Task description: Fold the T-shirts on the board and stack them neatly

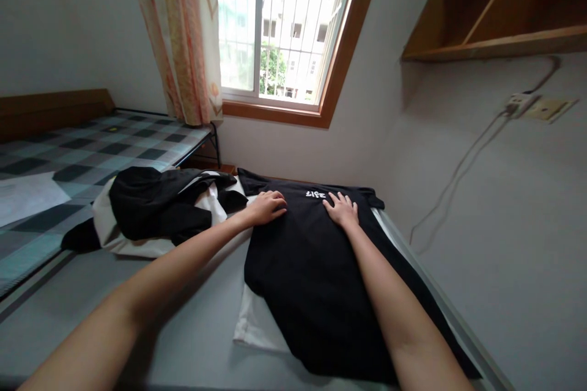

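A black T-shirt (pixel 312 269) with small white lettering near its far end lies spread over a pale table. My left hand (pixel 266 208) rests on its left edge, fingers stretched and slightly curved over the cloth. On the right side of the lettering, my right hand (pixel 342 209) lies flat with the fingers spread. Neither hand grips anything. White cloth (pixel 259 324) shows from under the shirt's near left side; whether it is a separate garment I cannot tell.
A heap of black and white clothes (pixel 156 208) sits left of the shirt. Beyond it stands a bed with a checked cover (pixel 114 140) and white paper (pixel 30 195). A wall borders the table on the right, with a socket (pixel 520 104) and hanging cord. A wooden shelf (pixel 495 40) juts out above.
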Demonstrator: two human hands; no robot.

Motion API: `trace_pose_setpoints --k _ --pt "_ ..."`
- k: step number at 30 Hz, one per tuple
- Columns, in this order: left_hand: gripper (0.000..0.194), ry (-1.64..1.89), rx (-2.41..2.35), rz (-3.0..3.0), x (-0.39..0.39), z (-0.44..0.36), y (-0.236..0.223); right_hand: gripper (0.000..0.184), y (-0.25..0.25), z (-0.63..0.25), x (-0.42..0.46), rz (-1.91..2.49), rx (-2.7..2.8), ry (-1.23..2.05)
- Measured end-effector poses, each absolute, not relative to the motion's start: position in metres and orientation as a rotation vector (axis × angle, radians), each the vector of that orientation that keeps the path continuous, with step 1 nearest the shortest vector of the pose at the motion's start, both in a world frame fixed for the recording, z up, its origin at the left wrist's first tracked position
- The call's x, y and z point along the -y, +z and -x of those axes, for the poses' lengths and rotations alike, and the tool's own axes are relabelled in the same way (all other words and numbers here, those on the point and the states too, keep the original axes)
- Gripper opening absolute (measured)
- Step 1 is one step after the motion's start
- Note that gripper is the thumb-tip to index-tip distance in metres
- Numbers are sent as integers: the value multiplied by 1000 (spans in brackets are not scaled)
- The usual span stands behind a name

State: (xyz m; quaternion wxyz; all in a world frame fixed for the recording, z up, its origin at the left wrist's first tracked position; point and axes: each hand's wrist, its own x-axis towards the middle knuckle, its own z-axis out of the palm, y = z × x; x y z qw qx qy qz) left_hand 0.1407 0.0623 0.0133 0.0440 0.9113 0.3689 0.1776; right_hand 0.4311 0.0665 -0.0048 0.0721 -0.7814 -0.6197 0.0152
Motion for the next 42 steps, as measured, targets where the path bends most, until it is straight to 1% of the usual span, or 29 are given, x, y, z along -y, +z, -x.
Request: trace_pose_setpoints --k 4,6,8,10,12,14,18,20,23,28,34,37,42 --pt "32 515 -760 -2656 -10 -114 29 50 -1 -425 -57 2204 1894 -218" --pt "33 421 -670 -2604 15 -96 35 48 0 -420 -46 2140 1977 -248" --pt "33 332 -650 -2579 35 -80 38 51 -1 -414 -33 2134 2045 -193" --pt "36 287 -661 -2570 48 -68 38 57 -4 -409 -18 2153 2079 -126" --pt "42 281 -667 -2560 53 -62 35 65 -9 -404 -5 2170 2108 -35" --pt "48 289 -655 -2551 52 -61 32 70 -12 -400 2 2183 2129 64" --pt "60 329 -639 -2586 37 -67 26 69 -10 -397 -8 2214 2127 97" --pt "62 371 -662 -2604 28 -70 22 68 -8 -396 -23 2221 2119 101" --pt "60 459 -688 -2624 18 -72 14 67 -5 -397 -45 2236 2110 123" --pt "62 629 -685 -2642 15 -72 4 67 -6 -398 -63 2236 2094 115" --pt "44 751 -629 -2854 14 -79 1 67 -9 -399 -63 2209 2064 111" --pt "40 747 -554 -3014 14 -83 2 66 -8 -399 -62 2205 2058 115" --pt "46 661 -666 -3089 23 -86 10 66 -8 -399 -62 2203 2053 110"
